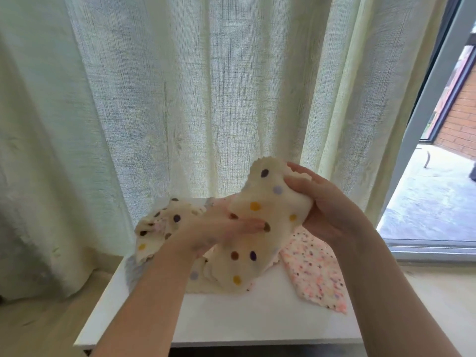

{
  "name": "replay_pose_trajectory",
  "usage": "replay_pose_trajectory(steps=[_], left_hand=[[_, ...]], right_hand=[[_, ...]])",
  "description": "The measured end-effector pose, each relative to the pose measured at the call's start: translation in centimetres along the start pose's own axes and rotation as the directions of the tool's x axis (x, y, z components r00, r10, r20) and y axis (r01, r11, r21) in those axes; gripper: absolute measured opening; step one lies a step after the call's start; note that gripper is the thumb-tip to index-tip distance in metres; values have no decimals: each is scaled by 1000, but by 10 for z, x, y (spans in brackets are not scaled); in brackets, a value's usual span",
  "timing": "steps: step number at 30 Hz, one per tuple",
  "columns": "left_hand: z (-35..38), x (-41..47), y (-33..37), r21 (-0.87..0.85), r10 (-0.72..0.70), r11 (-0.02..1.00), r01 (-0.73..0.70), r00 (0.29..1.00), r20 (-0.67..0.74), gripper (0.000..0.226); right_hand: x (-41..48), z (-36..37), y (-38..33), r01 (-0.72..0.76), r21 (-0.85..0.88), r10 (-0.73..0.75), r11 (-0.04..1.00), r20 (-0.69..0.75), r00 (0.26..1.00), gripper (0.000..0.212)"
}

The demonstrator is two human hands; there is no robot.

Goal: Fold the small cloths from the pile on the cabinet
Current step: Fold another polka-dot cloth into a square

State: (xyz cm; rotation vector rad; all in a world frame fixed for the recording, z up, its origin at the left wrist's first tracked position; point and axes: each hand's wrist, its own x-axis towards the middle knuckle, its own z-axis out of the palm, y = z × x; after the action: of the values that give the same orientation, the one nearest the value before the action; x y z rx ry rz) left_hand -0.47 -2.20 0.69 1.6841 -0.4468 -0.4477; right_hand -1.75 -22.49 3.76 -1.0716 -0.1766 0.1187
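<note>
A soft cream polka-dot cloth (247, 253) with yellow, brown, purple and lilac spots is lifted partly off the flat top of a white cabinet (257, 320); its upper end is raised in front of the curtain while its lower end still trails down onto the cabinet top. The right hand (324, 210) grasps the raised upper end, with fingers and thumb curled round a bunched fold of the fabric. The left hand (216, 230) is blurred; its fingers (253, 224) lie straight across the middle of the same cloth and press against it, and the thumb cannot be made out. Behind the left hand, toward the back left of the cabinet top, a second cream polka-dot cloth (159, 225) with a scalloped edge lies crumpled. To the right, partly under the lifted cloth, a pink speckled cloth (314, 276) lies spread out, one corner reaching toward the cabinet's right edge. A pale sheer curtain (206, 86) hangs in folds right behind the cabinet. At the far right stands the grey frame of a glass door (422, 124), and through it a red brick wall (461, 119) and paved ground show outside
</note>
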Motion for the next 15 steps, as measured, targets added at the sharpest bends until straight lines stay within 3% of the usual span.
replay_pose_trajectory(steps=[3, 7, 12, 13, 15], left_hand=[[1, -3, 3, -113, -65, 991, 67, 998, 18, 47], [-6, -9, 17, -219, -61, 975, 30, 989, -134, 34], [-17, -15, 31, -114, -9, 993, -38, 922, -388, 31], [-18, -15, 32, -100, 1, 994, -47, 911, -413, 27], [-18, -17, 34, -56, 16, 997, -44, 906, -422, 25]], right_hand=[[-2, 2, -4, -27, 48, 26, 998, 20, 999, 43], [3, -4, 5, -208, 171, 210, 963, 3, 978, 50], [5, 3, 23, -321, -32, 322, 947, 139, 937, 71], [5, 4, 25, -308, -78, 317, 948, 144, 938, 71], [5, 4, 28, -261, -158, 278, 952, 96, 956, 50]])
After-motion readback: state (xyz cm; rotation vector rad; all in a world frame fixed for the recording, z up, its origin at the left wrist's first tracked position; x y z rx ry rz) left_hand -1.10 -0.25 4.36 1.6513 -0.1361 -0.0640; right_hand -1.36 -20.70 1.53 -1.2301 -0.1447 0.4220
